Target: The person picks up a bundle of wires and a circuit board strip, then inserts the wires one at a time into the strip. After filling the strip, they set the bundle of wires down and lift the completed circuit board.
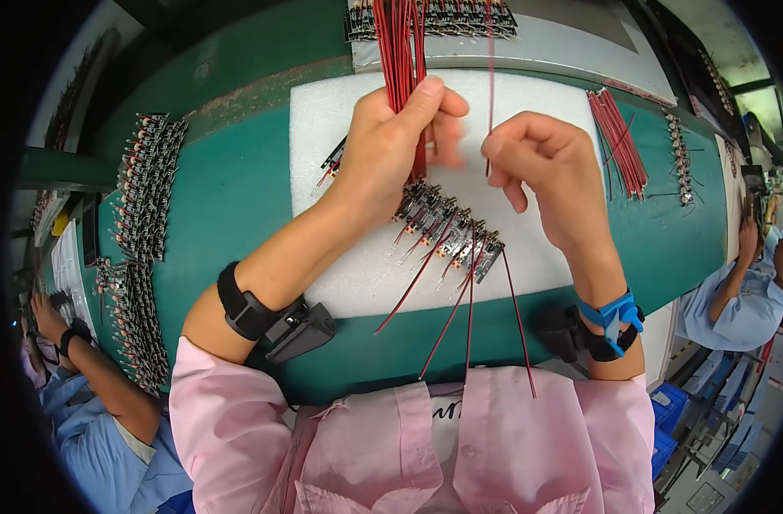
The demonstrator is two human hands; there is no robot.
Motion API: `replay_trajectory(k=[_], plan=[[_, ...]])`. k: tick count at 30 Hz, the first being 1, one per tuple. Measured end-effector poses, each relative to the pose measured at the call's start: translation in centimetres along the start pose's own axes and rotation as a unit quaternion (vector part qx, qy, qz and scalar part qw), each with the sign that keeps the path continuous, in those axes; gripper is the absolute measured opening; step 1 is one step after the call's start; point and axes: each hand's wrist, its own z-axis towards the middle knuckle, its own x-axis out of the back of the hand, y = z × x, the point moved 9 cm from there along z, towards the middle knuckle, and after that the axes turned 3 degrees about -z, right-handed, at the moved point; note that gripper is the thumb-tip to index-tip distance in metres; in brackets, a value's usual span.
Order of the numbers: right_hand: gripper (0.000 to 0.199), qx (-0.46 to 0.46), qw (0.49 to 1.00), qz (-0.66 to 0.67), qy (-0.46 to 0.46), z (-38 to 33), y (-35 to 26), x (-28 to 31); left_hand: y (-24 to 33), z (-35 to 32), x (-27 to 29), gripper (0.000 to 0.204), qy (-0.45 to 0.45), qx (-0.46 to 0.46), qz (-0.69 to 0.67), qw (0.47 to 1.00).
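Observation:
My left hand (383, 141) is closed around an upright bundle of thin red and black wires (397, 51); its fingertips are blurred. To its right, my right hand (541, 154) pinches one wire (491, 77) between thumb and finger, and that wire stands up apart from the bundle. Below both hands a panel of small circuit boards (447, 224) lies slanted on a white foam pad (537, 274). Several red and black wires trail from the panel toward me, some past the pad's near edge. Part of another board piece (331, 158) shows behind my left wrist.
On the green table (224, 188), stacked circuit board panels (143, 188) stand at the left. A pile of wires (618, 146) and a board strip (681, 158) lie at the right. More boards (477, 19) sit on a ledge behind. Co-workers' arms show at both sides.

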Motion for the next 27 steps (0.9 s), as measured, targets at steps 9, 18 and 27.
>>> replay_trajectory(k=[9, 18, 27], plan=[[0.008, 0.045, 0.993, 0.11, 0.014, 0.8, 0.3, 0.0, 0.8, -1.1, -1.6, 0.024, -0.103, 0.009, 0.24, 0.965], [0.008, 0.069, 0.995, 0.076, 0.003, 0.6, -0.1, -0.6, 0.2, -1.6, -1.1, 0.018, -0.107, 0.09, 0.182, 0.973], [0.009, 0.098, 0.995, 0.021, 0.009, 0.3, -0.8, -0.7, 1.2, -1.6, -1.4, 0.013, -0.123, -0.012, 0.22, 0.968]])
